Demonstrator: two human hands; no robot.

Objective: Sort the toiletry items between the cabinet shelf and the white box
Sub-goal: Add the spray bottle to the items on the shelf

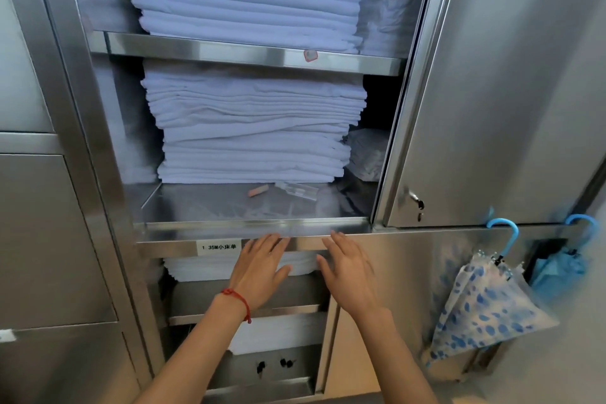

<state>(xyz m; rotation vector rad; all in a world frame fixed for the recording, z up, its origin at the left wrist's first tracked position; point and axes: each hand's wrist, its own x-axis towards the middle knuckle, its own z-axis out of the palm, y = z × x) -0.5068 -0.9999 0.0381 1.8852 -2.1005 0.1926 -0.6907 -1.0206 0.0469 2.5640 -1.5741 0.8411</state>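
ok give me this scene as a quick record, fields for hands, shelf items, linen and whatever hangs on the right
left hand: open, empty, fingers reaching to the shelf's front edge
right hand: open, empty, beside the left hand
shelf: steel, middle level of the open cabinet
shelf items: small pinkish tube and clear plastic packet, lying in front of the linen
linen: folded white stack on the shelf
right side: spotted umbrella hanging by a blue handle
white box: not in view

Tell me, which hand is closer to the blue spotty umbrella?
Right. The right hand is beside the cabinet's middle, with the spotty umbrella off to its right; the left hand is farther left.
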